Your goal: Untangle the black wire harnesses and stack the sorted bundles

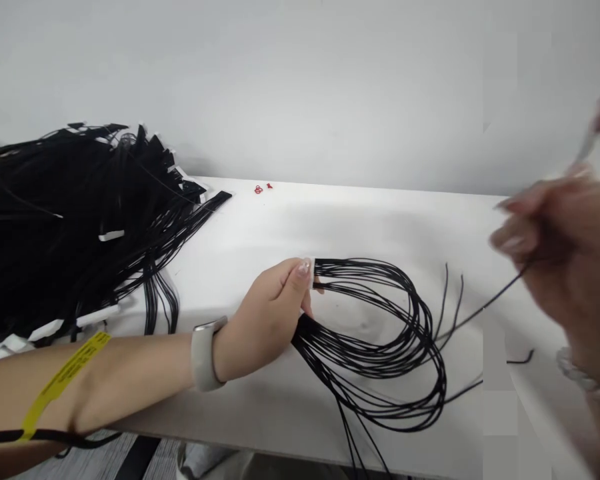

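Note:
My left hand (pixel 275 300) is closed on a looped bundle of thin black cables (pixel 410 333), with the thumb on a white connector (pixel 312 273) at its end. The loops spread to the right over the white table, and some loose ends hang past the front edge. At the right, my right hand (pixel 555 233) is raised and blurred by motion. Its fingers are pinched together, and one black cable runs from the bundle up to them. A thin, blurred strand or tool shows above these fingers, too unclear to name.
A large heap of black cables (pixel 70 227) with white connectors covers the table's left side. Small red ties (pixel 259 190) lie near the wall. The white table (pixel 260 227) has its front edge below my left hand, with a pale bag (pixel 215 463) beneath.

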A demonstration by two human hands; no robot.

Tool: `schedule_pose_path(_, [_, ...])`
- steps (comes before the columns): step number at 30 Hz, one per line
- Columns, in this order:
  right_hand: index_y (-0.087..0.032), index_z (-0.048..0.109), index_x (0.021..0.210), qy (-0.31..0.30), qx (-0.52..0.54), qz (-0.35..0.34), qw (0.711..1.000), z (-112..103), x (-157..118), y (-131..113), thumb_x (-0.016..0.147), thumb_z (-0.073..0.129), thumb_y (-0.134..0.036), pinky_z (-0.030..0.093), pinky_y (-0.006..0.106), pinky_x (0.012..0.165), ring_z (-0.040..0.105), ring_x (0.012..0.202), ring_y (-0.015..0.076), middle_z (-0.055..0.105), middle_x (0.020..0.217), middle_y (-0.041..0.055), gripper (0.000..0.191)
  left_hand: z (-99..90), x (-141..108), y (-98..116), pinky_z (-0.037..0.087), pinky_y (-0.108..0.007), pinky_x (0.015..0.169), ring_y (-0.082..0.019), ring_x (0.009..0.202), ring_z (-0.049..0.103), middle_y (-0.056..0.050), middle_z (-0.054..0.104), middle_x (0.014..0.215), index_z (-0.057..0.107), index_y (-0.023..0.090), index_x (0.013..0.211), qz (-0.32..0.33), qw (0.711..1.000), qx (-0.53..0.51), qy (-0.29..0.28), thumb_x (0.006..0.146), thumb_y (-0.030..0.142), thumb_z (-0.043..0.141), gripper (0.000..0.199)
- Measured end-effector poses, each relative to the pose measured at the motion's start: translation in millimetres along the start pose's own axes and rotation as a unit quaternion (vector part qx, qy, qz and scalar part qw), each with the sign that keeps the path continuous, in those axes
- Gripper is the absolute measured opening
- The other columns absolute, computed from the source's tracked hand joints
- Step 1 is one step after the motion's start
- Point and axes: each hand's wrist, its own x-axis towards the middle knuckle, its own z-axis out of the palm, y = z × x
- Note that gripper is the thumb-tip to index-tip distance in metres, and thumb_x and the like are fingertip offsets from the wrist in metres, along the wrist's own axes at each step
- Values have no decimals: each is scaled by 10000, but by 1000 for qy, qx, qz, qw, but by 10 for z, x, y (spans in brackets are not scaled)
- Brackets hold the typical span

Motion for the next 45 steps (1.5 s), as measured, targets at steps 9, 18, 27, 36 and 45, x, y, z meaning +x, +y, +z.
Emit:
schedule_pose_path(9, [-221,593,723,-255,-197,-170,931,384,-335,-202,798,504,-250,358,200,486,491,536,60,596,657,-41,120,10,-15,22,306,-223,549,-87,549,391,23,425,562,395,163,570,30,999,32,-6,893,338,290,382])
schedule_pose_path(18, [-200,606,769,-307,-155,-184,921,475,-407,-191,836,438,-243,367,208,514,503,565,73,602,672,-13,185,8,-37,42,306,-230,557,-88,548,380,32,404,562,387,166,591,34,998,43,-37,894,363,275,378])
schedule_pose_path(27, [-181,622,790,-306,-153,-200,918,493,-413,-180,839,443,-227,352,191,527,496,577,63,595,677,-5,191,9,-34,35,314,-239,570,-89,558,381,34,401,571,374,167,596,49,996,60,-45,897,364,263,377])
schedule_pose_path(36, [-173,605,798,-327,-128,-195,916,542,-441,-118,825,453,-206,294,190,516,419,541,55,551,637,-4,158,17,-30,37,305,-237,549,-92,538,371,35,395,547,380,166,593,46,996,71,-39,891,390,262,391])
schedule_pose_path(45, [-148,551,765,-334,-161,-216,903,662,-508,-171,842,386,-162,308,186,550,425,566,51,538,653,-6,182,55,-34,-10,289,-259,563,-119,552,360,24,389,544,390,169,577,64,997,42,-16,864,390,315,370])
